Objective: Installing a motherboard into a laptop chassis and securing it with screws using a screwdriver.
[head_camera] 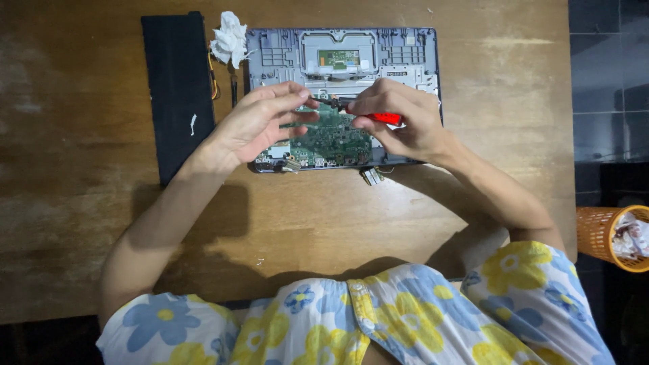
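We see an opened laptop (pixel 341 61) on the wooden table (pixel 473 203), its green circuit board (pixel 331 138) bare. Our right hand (pixel 399 122) grips a red-handled screwdriver (pixel 378 116); our left hand (pixel 260 122) pinches its dark tip above the board.

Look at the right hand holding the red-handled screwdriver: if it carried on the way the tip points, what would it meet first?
The right hand aims the screwdriver left, so it would probably meet the left hand's fingers first; depth is unclear.

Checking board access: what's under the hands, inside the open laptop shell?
A green circuit board lies inside the laptop shell; the left hand and right hand cover its upper edge.
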